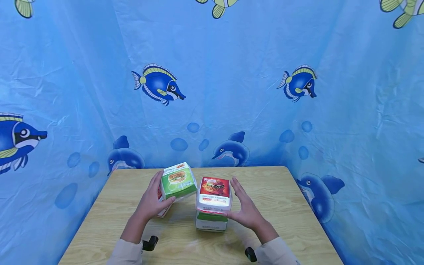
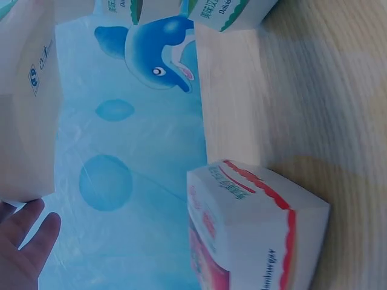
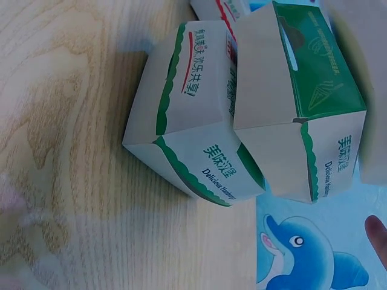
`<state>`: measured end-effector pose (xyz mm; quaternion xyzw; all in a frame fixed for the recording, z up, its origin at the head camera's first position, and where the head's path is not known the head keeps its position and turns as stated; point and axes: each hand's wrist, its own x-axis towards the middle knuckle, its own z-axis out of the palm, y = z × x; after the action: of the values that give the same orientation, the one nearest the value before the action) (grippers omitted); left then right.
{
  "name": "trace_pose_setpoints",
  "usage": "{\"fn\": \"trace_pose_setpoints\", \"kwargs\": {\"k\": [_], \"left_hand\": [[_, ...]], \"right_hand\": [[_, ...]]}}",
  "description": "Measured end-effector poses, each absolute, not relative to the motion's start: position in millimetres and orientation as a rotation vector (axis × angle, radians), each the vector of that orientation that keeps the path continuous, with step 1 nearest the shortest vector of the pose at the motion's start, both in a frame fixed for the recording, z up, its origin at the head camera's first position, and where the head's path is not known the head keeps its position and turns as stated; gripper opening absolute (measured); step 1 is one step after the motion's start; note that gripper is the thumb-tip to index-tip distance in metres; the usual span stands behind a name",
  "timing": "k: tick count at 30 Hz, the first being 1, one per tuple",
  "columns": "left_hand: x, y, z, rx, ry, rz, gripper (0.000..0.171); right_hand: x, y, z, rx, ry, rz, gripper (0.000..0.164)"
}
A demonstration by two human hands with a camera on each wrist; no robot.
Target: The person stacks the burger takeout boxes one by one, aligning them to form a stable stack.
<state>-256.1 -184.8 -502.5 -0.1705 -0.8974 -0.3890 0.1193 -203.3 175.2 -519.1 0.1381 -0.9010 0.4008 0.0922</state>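
Note:
My left hand point(image 1: 150, 202) holds a green-topped burger box point(image 1: 179, 180), tilted and raised off the table, with fingers along its left side and the thumb at its near edge. Under it, partly hidden, a red-and-white burger box point(image 2: 260, 223) rests on the table. To the right, a red-topped burger box point(image 1: 214, 191) crowns a stack of green-trimmed boxes, the lower one point(image 3: 181, 121) on the table and another point(image 3: 302, 103) leaning over it. My right hand point(image 1: 248, 211) is beside the red-topped box, fingers spread and fairly straight, thumb right at its near corner.
The boxes are on a light wood-grain table point(image 1: 271, 195). A blue curtain point(image 1: 212, 103) printed with fish and dolphins surrounds its back and sides. Both hands come in from the near edge, with small black devices point(image 1: 150, 243) at the wrists.

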Motion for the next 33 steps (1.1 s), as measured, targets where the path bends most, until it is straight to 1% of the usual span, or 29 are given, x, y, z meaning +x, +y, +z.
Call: {"fn": "trace_pose_setpoints", "kwargs": {"k": [14, 24, 33], "left_hand": [[-267, -175, -477, -0.552, -2.595, -1.115, 0.104], [-272, -169, -469, -0.596, -2.566, -1.132, 0.102], [-273, -163, -462, -0.652, -2.518, -1.22, 0.101]], "right_hand": [[-204, 176, -521, 0.501, -2.655, 1.156, 0.108], [-204, 178, -520, 0.532, -2.672, 1.203, 0.101], [-200, 180, -519, 0.521, -2.692, 1.206, 0.101]]}}
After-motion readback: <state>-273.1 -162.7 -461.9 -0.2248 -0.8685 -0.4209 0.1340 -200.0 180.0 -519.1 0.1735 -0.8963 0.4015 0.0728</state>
